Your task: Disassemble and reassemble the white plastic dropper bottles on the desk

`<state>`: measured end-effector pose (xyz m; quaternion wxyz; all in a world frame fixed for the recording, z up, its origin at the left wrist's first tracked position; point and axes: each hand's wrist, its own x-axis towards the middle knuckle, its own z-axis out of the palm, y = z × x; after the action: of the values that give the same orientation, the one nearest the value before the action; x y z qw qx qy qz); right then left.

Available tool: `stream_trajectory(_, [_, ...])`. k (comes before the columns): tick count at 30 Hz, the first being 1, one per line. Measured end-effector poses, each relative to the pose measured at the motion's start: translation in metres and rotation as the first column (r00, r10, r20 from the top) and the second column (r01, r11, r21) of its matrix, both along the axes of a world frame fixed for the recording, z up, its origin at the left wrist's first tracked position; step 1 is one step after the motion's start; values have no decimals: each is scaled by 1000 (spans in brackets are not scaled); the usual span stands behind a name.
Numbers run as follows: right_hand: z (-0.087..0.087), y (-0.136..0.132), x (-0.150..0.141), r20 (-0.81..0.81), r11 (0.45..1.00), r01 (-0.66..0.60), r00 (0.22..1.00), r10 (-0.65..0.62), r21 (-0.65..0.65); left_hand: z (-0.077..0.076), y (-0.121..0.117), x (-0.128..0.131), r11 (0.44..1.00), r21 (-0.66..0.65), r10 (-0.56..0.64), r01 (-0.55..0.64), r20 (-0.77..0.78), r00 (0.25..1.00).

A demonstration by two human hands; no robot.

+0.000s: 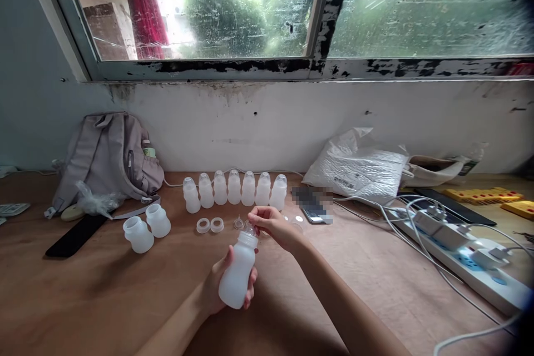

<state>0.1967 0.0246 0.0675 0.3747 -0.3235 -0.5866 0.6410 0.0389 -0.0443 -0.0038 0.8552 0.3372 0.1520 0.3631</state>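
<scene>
Nearest, the left hand point(221, 281) is wrapped around the body of a frosted bottle point(236, 281), fingers closed behind it and thumb up its side. The bottle is held off upright, its neck leaning toward the right hand point(273, 227), probably so that the opening is easy to reach. That hand has thumb and fingertips pinched together on a clear piece point(249, 228) at the bottle's mouth; whether the piece sits in the neck or just above it, I cannot tell. So the bottle lies in the left hand's grasp, its neck just below the right hand's fingertips.

Off to the right, a power strip point(507, 286) carries plugs and white cables.

Beyond the hands on the table point(167, 300), two open bottles point(139, 236) stand close together at the left. Two white rings point(203, 231) lie side by side, with a small clear part point(238, 224) just left of the right hand; they seem laid out there for easy reach. A phone point(317, 215) lies to the right.

Farther back, seven bottles with clear tops point(234, 189) stand in a row, apparently lined up to leave the near table free for handling. A backpack point(104, 150) and a silvery package point(354, 169) flank them, before the wall and window.
</scene>
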Motion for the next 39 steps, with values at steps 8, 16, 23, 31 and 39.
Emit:
stream_trajectory(8, [-1,5,3,44,987,63,997,-71,149,11,5,0,901,323,387,-290,-293,874])
stream_trajectory(16, [15,-5,4,89,976,11,996,-31,216,20,10,-12,911,393,290,-123,-399,870])
stream_trajectory(23, [21,-11,4,116,919,41,989,-93,393,44,14,-41,805,588,364,80,-596,716])
stream_trajectory(31, [12,-7,3,262,813,79,925,-276,577,81,34,-89,551,810,787,203,-585,198])
stream_trajectory(39, [-31,-6,-20,587,698,-218,732,-345,682,102,79,-130,536,762,810,364,-343,-475])
